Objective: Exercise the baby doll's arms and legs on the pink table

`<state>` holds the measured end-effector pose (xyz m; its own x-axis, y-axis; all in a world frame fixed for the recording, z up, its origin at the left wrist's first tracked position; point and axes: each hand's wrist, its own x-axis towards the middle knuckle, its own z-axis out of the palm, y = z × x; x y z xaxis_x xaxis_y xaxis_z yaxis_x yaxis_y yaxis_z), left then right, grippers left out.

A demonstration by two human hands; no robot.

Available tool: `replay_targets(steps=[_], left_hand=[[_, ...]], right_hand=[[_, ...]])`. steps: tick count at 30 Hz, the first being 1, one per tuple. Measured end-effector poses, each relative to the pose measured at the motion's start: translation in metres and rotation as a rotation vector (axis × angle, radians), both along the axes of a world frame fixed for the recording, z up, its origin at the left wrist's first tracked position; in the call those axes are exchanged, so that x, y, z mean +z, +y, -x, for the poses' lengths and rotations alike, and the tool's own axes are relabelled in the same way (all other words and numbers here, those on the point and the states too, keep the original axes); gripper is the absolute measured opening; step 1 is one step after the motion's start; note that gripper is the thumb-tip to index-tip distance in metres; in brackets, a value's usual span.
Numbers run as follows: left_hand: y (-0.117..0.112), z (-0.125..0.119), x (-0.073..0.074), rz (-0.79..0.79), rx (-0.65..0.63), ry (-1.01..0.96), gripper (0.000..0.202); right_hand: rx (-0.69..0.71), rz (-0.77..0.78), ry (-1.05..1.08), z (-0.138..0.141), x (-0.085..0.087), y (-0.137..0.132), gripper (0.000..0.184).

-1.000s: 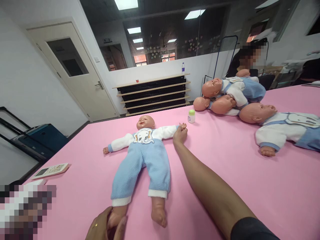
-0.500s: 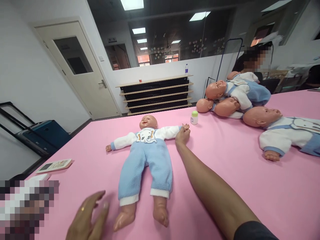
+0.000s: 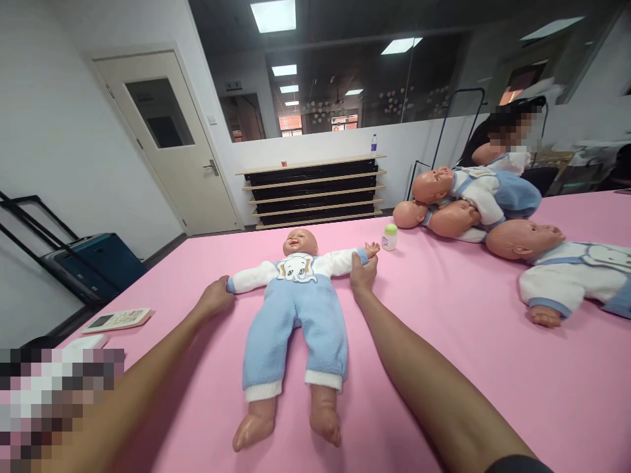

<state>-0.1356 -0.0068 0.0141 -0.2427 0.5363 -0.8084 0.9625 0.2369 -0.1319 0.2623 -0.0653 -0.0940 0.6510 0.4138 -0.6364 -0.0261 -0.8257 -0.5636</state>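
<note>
Since the earlier frame, left hand (image 3: 215, 298) had left the doll's foot and reached out to the doll's (image 3: 294, 309) far arm; it now covered that wrist, fingers closed over the small hand. Right hand (image 3: 363, 272) had stayed put at the other wrist, fingers curled around the white cuff, the doll's hand poking out just past them. Doll lay face up between the two hands on the pink table (image 3: 444, 341), arms spread, feet toward the person. Small bottle (image 3: 390, 237) with green cap stood just beyond the right hand. Other dolls (image 3: 473, 200) lay heaped further right of it, one more doll (image 3: 566, 269) near. Remote (image 3: 117, 320) lay left of the left forearm.
</note>
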Motion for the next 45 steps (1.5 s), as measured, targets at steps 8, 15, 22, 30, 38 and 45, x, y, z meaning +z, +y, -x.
replay_targets(steps=[8, 15, 22, 30, 38, 45], left_hand=[[0.011, 0.007, 0.000, -0.324, 0.680, -0.317, 0.060], [0.004, -0.069, -0.021, -0.621, 0.851, -0.559, 0.088], [-0.030, -0.098, -0.050, -0.462, 0.566, -0.395, 0.058], [-0.022, -0.113, -0.060, -0.532, 0.721, -0.301, 0.054], [-0.031, -0.136, -0.049, -0.571, 0.633, -0.320, 0.058], [-0.013, -0.142, -0.042, -0.633, 0.384, -0.298, 0.056]], right_hand=[[0.157, -0.133, 0.012, 0.009, 0.007, 0.002, 0.074], [0.281, -0.160, -0.039, 0.016, 0.018, 0.004, 0.079], [0.378, -0.042, -0.028, 0.018, 0.024, 0.005, 0.085], [0.384, -0.015, 0.060, 0.024, 0.018, 0.004, 0.095], [0.274, 0.050, -0.010, 0.015, 0.019, 0.005, 0.088], [0.474, -0.137, -0.030, 0.021, 0.020, 0.010, 0.082]])
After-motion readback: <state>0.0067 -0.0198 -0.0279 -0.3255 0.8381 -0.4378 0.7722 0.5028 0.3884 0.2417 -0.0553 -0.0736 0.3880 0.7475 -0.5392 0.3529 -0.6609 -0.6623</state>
